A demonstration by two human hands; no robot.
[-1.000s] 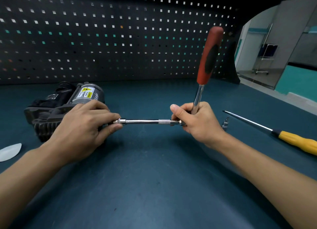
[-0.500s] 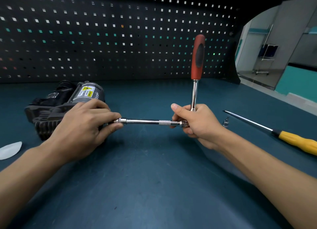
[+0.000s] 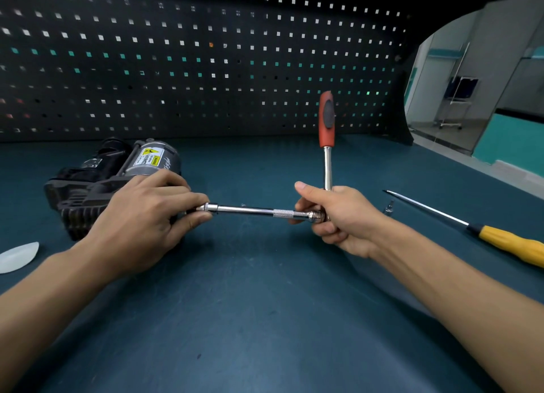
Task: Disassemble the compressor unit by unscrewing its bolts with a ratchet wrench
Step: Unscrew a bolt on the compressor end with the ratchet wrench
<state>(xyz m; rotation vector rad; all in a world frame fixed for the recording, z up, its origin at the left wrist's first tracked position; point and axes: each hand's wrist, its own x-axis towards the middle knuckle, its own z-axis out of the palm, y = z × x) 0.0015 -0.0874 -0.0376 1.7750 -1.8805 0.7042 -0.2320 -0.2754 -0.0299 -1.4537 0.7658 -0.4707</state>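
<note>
Head cam: 1 compressor unit lies far left on bench. L hand rests on it, fingertips pinching tip of 1 extension bar. R hand grips head of 1 ratchet wrench, red handle upright. 1 yellow screwdriver and 1 small metal bit lie to the right; 1 white scrap at left edge.

Workshop, pegboard wall, teal workbench

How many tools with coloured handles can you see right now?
2. The ratchet wrench, red handle upright, is in the right hand; the yellow-handled screwdriver lies on the bench at far right. More may be out of frame.
</note>
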